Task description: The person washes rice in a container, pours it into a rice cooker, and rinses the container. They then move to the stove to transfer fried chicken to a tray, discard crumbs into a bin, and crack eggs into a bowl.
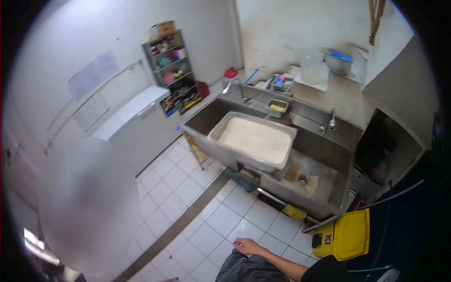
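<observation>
My right hand (246,246) hangs low at the front of my dark trousers (244,269), with the forearm coming in from the right out of a black sleeve. Its fingers are curled in; what they may hold is hidden. My left hand is out of view. Ahead of me, a large rectangular pan (287,162) rests across the middle of the steel double sink (270,181). It is filled with a pale, grainy mass (256,139) that looks like rice. My right hand is well short of the sink and touches neither.
Taps (332,120) stand behind the basins. A small metal container (277,108) sits on the sink's back ledge. On the tiled floor, a yellow bin (352,234) stands right of me. A white chest freezer (127,110), a shelf rack (171,66) and a large blurred shape (89,207) are leftward.
</observation>
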`<state>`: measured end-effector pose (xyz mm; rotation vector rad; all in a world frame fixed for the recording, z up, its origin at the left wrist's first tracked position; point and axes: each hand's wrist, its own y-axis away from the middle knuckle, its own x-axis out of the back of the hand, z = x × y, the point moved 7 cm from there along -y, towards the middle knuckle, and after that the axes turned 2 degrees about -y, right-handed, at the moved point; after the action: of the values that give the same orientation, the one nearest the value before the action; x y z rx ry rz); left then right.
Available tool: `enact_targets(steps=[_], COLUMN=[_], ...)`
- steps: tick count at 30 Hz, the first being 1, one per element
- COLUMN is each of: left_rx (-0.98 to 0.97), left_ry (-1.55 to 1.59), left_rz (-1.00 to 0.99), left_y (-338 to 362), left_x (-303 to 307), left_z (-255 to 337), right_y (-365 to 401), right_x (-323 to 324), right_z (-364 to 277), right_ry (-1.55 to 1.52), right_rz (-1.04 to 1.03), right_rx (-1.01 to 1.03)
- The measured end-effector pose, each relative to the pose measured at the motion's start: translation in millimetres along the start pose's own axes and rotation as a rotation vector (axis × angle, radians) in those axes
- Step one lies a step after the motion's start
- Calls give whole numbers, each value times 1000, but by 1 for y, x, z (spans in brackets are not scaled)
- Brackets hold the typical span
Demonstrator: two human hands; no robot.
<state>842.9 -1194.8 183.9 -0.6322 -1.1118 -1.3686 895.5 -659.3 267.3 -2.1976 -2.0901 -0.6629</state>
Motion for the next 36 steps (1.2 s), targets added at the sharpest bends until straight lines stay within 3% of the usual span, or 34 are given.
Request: enact_targets(steps=[1, 2, 3, 4, 5, 7, 9, 10, 11, 14, 15, 17, 20, 21, 23, 24, 25, 27, 29, 30, 31, 32, 34, 36], left_rx=[-319, -167, -494, -706, -688, -1170, -1405, -1462, -1691, -1809, -1831, -2014, -2040, -2070, -2106, -2116, -2117, -2173, -2234, -2213, -2182, -2140, -2026, -1825], left_ry=[-6, 62, 104, 172, 185, 79, 28, -55, -82, -293, -290, -346, -501, -561, -598, -618, -639, -521, -405, -364, -328, -237, -188, -33], left_rz=[32, -19, 165, 110, 1, 156, 27, -44, -58, -234, -266, -139, -260, -308, -447, -502, -556, -613, -625, -643, -663, -734, -791, -893], left_y=[-84, -104, -175, -192, -208, -236, -204, -200, -190, -195, -203, -208, -210, -210, -200, -199, -197, -195, -199, -208, -217, -224, -243, -251], left_x=[-17, 22, 4, 18, 22, 4, -1, -17, -29, -88, -111, -151, -203, -226, -250, -262, -274, -270, -271, -276, -281, -280, -281, -255], left_z=[61, 209, 282, 407, 517, 695, 838, 892, 939, 1045, 1069, 1114, 1169, 1177, 1185, 1189, 1189, 1181, 1182, 1177, 1171, 1162, 1135, 1110], right_y=[-8, -17, -21, -29, -50, -93, -129, -156, -182, -248, -262, -294, -336, -356, -372, -369, -364, -339, -318, -307, -300, -279, -248, -220], right_x=[36, 70, 100, 123, 133, 154, 173, 191, 201, 219, 223, 235, 245, 244, 236, 237, 237, 254, 270, 270, 244, 264, 282, 295], right_z=[8, 10, 10, 9, 15, 38, 22, 7, -4, -20, -20, -27, -4, 2, 14, 13, 16, -8, -29, -20, 31, 18, 23, 29], right_ry=[-131, -176, -225, -298, -329, -747, -673, -838, -1013, -1181, -1281, -1385, -1521, -1547, -1562, -1354, -1340, -947, -855, -829, -644, -688, -732, -604], right_rz=[179, 309, 434, 515, 553, 689, 619, 562, 500, 540, 571, 638, 1107, 1171, 1500, 1746, 1801, 1872, 2029, 2065, 2109, 2097, 1971, 2061], right_rx=[-42, -97, -156, -138, -146, -54, -110, -71, -26, -67, -134, -57, -241, -250, -301, -391, -428, -728, -667, -609, -833, -541, -495, -659])
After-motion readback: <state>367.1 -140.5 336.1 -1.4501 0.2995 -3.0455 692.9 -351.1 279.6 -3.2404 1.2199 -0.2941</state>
